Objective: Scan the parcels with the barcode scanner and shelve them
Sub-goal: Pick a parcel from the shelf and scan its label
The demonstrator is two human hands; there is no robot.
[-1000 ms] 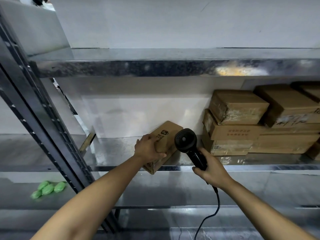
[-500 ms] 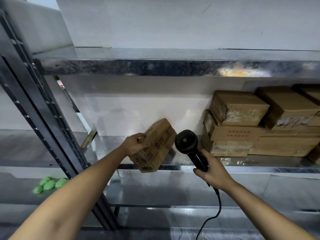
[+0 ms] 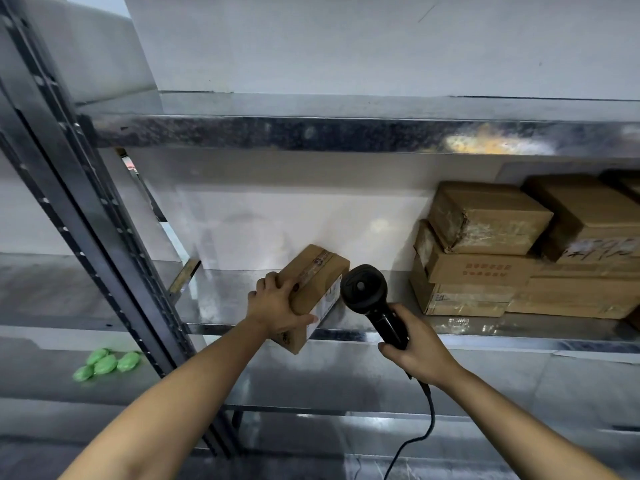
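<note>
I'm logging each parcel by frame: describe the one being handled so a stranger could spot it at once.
Find the metal shelf with stacked boxes at its right. Left of them, at the front edge, the left hand grips a small parcel beside the scanner. It alone is tilted, held and apart from the stack.

We now have the cardboard parcel (image 3: 313, 292) turned in our left hand (image 3: 275, 304), so its taped top faces up and its white label faces the barcode scanner (image 3: 370, 299); earlier a printed side showed. Our thumb now lies along its lower edge.
</note>
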